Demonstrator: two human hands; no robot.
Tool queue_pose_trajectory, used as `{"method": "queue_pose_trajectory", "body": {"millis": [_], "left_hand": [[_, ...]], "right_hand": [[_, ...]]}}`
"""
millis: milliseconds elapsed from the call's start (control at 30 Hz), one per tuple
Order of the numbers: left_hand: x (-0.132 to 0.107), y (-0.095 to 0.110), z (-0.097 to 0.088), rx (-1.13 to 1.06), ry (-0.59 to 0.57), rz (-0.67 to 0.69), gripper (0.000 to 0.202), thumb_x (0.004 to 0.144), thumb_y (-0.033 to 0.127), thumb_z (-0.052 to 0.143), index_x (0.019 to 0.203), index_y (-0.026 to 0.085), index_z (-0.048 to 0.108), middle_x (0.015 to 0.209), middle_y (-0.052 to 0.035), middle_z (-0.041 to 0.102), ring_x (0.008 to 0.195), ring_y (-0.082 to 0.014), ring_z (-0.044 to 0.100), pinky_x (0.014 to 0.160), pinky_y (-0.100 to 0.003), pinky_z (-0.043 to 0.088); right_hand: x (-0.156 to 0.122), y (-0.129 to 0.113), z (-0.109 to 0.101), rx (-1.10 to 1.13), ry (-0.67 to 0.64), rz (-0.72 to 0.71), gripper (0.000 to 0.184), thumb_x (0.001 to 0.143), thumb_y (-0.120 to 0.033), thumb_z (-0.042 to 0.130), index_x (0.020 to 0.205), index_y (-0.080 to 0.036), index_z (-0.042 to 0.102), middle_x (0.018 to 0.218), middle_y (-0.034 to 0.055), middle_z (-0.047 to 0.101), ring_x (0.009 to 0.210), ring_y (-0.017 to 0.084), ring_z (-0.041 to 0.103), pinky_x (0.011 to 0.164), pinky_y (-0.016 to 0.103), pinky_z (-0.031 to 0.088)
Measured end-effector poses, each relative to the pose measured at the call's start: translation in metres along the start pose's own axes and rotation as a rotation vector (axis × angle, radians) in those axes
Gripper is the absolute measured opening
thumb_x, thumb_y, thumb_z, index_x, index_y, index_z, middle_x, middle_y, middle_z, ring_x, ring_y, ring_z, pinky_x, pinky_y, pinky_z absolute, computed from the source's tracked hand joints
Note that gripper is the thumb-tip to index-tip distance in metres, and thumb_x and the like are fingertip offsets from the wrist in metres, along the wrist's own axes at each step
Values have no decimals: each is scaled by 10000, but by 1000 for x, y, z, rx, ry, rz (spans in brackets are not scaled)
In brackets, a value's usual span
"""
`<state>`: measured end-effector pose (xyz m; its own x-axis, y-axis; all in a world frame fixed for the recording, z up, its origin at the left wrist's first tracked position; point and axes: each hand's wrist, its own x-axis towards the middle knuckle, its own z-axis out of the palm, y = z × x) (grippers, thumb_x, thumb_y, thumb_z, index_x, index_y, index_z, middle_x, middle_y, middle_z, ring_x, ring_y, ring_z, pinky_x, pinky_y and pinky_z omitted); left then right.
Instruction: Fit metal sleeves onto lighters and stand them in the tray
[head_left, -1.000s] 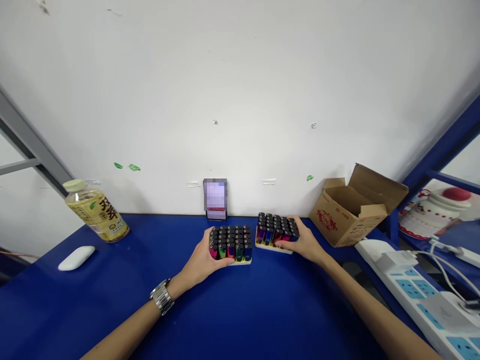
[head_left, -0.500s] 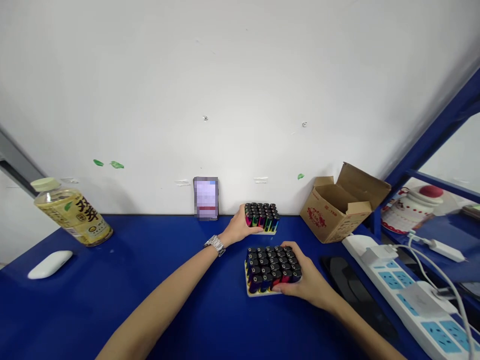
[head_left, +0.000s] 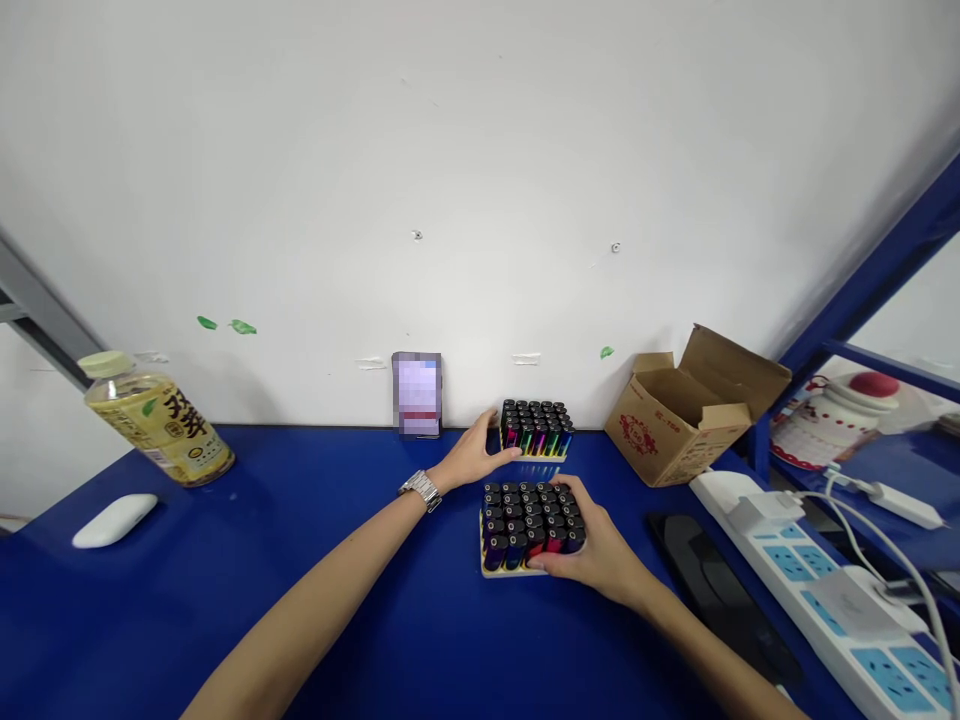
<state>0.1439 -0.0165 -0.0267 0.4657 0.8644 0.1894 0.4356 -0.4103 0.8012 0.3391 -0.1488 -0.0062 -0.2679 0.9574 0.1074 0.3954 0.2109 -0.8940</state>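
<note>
A: Your right grip [head_left: 602, 555] clasps the right end of the near battery block [head_left: 525, 522], thumb along its front.
B: Five black-topped cells line that front edge. Right of you, one dark flat device [head_left: 716, 590] and one white power strip [head_left: 791, 563] narrow your room.
A: Far to your left sits one white case [head_left: 116, 521], with a wide blue stretch of desk [head_left: 300, 520] between.
B: Beyond, your left grip [head_left: 466, 463] curves round the left end of the far battery block [head_left: 537, 430]. I can't tell whether it's grasping or released.
A: Two blocks, then; the far one also shows five cells across its front, near your desk's back edge.
B: One bottle [head_left: 161, 425] stands left, its yellow label reading 双 plus a character you can't be sure of. One open carton [head_left: 682, 420], right, carries red print too small to read.
A: One phone [head_left: 417, 395] leans against the wall [head_left: 525, 180], screen blurred.
</note>
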Motion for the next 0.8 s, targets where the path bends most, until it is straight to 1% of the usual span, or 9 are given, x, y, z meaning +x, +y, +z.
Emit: {"method": "queue_pose_trajectory", "body": {"millis": [100, 267, 400, 467, 533, 633, 667, 700, 800], "left_hand": [[-3, -3, -6, 9, -28, 0, 842, 759, 547, 643, 1417, 154, 294, 1402, -196, 459, 1300, -320, 442, 1088, -494, 339], [5, -1, -1, 33, -1, 14, 876, 634, 490, 760, 1365, 180, 390, 1393, -156, 487, 1303, -362, 421, 1092, -522, 320], [-4, -1, -4, 25, 53, -4, 725, 681, 469, 722, 1295, 187, 457, 1359, -150, 513, 1276, -343, 450, 1064, -486, 360], [-21, 0, -14, 19, 88, -17, 552, 745, 469, 661, 1202, 195, 516, 1256, -132, 584, 1157, -305, 548, 987, -446, 430], [-47, 4, -25, 23, 145, -36, 329, 844, 476, 534, 1036, 210, 560, 1056, -80, 651, 975, -243, 609, 877, -397, 476], [-92, 14, -38, 50, 263, -95, 311, 938, 456, 349, 808, 219, 502, 741, 0, 581, 696, -172, 550, 703, -334, 465], [-105, 18, -40, 79, 288, -101, 306, 946, 444, 345, 784, 222, 480, 713, 13, 546, 670, -161, 523, 682, -317, 451], [-117, 21, -40, 115, 264, -83, 284, 943, 435, 367, 787, 224, 473, 726, 12, 536, 682, -160, 515, 682, -309, 444], [-135, 25, -34, 201, 172, -7, 195, 896, 424, 491, 939, 234, 506, 891, -26, 559, 819, -189, 533, 763, -326, 453]], "right_hand": [[0, 1, 1, 4, 5, 0, 639, 597, -293, 799, 1090, -226, 398, 916, 10, 651, 808, 205, 639, 715, 320, 524], [1, 2, 3, 20, 14, -3, 643, 598, -287, 802, 1092, -226, 395, 901, 5, 648, 802, 206, 645, 712, 324, 532], [0, 5, 3, 6, 26, -14, 656, 593, -290, 813, 1098, -226, 399, 918, 13, 657, 810, 208, 650, 717, 329, 540], [1, 6, 5, -1, 40, -14, 655, 592, -288, 813, 1098, -230, 400, 916, 11, 664, 798, 205, 655, 711, 328, 544], [4, 5, 8, -2, 61, -20, 643, 594, -285, 809, 1092, -233, 405, 891, 4, 671, 771, 202, 661, 697, 326, 546], [15, 4, 17, 3, 91, -56, 620, 596, -289, 804, 1080, -231, 422, 894, 9, 679, 796, 212, 665, 723, 336, 541], [21, 3, 21, 1, 97, -68, 619, 597, -292, 803, 1084, -229, 426, 916, 16, 679, 826, 218, 663, 750, 345, 536], [27, 2, 24, -4, 101, -78, 622, 597, -296, 803, 1089, -226, 428, 935, 22, 678, 854, 223, 660, 774, 353, 530], [46, 0, 36, -29, 102, -93, 630, 604, -312, 798, 1100, -220, 420, 946, 26, 670, 882, 229, 650, 795, 359, 516]]}}
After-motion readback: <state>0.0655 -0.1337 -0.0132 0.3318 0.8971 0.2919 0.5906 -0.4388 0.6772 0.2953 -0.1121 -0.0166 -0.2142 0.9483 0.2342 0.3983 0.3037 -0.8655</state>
